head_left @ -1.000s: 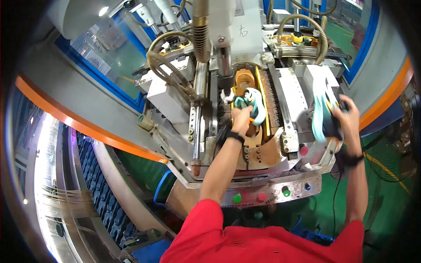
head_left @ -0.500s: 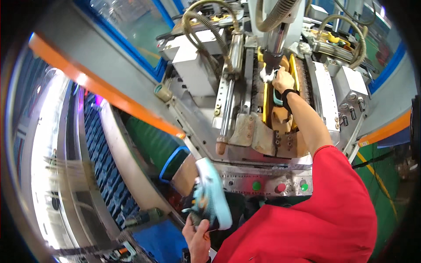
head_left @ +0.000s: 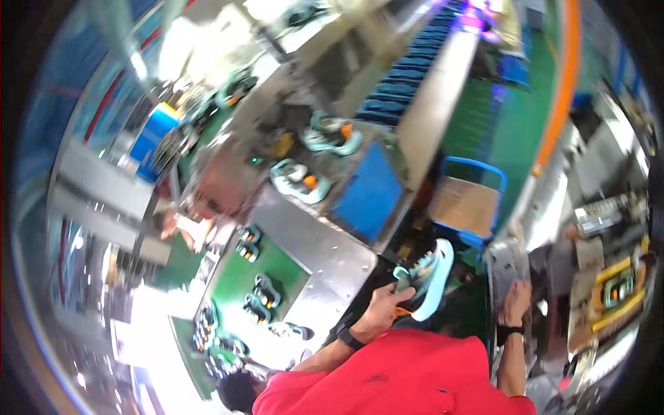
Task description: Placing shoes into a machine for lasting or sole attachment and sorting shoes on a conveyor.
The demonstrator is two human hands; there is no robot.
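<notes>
A light-blue and black sneaker (head_left: pixel 432 285) with a thick pale-blue sole is gripped at its heel end by my left hand (head_left: pixel 382 309), sole turned to the right. My right hand (head_left: pixel 515 301) lies at the metal front panel (head_left: pixel 508 266) of the press machine. Its fingers are blurred, and I see nothing held in them. Farther right, another shoe (head_left: pixel 618 289) sits in the machine between yellow bars (head_left: pixel 613 265).
Left of me is a metal table (head_left: pixel 315 252) with several shoes on its green top (head_left: pixel 277 273). Two shoes (head_left: pixel 299 181) rest beside a blue panel (head_left: pixel 366 194). Behind are a blue-framed cart (head_left: pixel 467 207), a conveyor (head_left: pixel 408 66) and an orange rail (head_left: pixel 557 117). Another person's arm (head_left: pixel 190 232) shows at left.
The view has swung left. My right hand has left the shoe in the machine and come back to the front panel. My left hand still holds the sneaker.
</notes>
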